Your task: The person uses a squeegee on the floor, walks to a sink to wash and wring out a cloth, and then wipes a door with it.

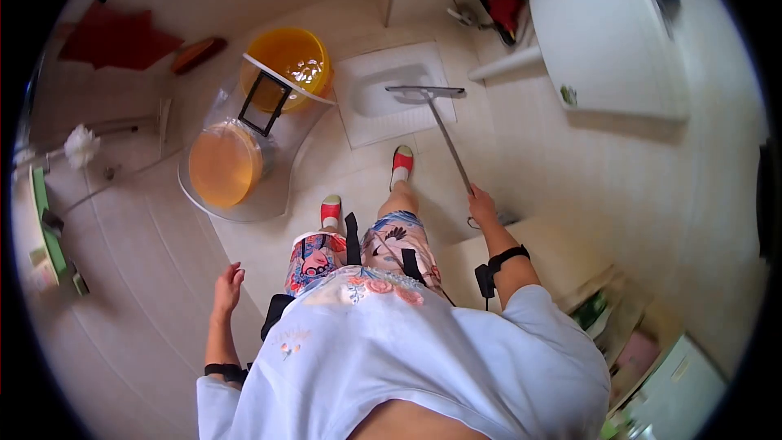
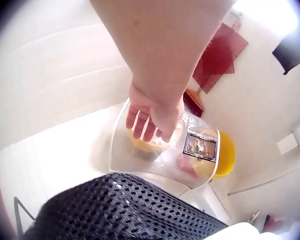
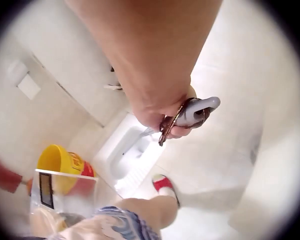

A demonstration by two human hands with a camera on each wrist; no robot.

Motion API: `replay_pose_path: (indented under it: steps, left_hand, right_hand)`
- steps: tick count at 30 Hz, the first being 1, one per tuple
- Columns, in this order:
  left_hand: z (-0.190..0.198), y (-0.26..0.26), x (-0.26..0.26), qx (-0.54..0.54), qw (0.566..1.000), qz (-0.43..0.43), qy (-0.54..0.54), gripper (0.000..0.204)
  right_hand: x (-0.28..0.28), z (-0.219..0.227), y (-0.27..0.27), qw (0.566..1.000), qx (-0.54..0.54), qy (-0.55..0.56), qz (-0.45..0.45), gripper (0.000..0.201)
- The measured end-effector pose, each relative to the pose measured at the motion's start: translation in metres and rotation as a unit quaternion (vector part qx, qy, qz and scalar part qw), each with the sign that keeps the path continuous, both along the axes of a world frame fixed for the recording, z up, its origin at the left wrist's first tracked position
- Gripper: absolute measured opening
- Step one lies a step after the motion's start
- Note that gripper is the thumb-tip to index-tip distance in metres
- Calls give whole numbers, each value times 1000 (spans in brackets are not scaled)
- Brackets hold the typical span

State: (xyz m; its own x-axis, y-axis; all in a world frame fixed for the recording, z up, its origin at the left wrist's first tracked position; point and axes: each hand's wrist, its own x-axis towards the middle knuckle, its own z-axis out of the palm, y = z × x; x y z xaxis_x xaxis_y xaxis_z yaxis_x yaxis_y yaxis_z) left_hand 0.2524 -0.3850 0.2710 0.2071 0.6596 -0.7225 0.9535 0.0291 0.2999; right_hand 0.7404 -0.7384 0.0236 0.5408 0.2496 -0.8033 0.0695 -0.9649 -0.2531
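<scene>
Here's my right hand wrapped round the grey handle, while my left hand hangs well apart, fingers loose, holding nothing. Out ahead, the squeegee lies across the squat toilet; whether it's touching, I can't tell. The trick, I'd say: blade level, strokes even, well clear of the yellow bucket. That one holds clear, glinting liquid, likely water. Nearer me, a tub shows orange through clear plastic; its contents I can't make out.
</scene>
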Motion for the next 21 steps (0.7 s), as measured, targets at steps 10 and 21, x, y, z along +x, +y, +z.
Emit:
replay_pose_path:
  steps: [10, 21]
  left_hand:
    - [41, -171, 37, -5, 976, 207, 65, 33]
    - [23, -315, 72, 5, 919, 380, 106, 34]
  right_hand:
    - [120, 19, 262, 933, 151, 290, -153, 47]
    - [162, -69, 487, 987, 115, 115, 9, 28]
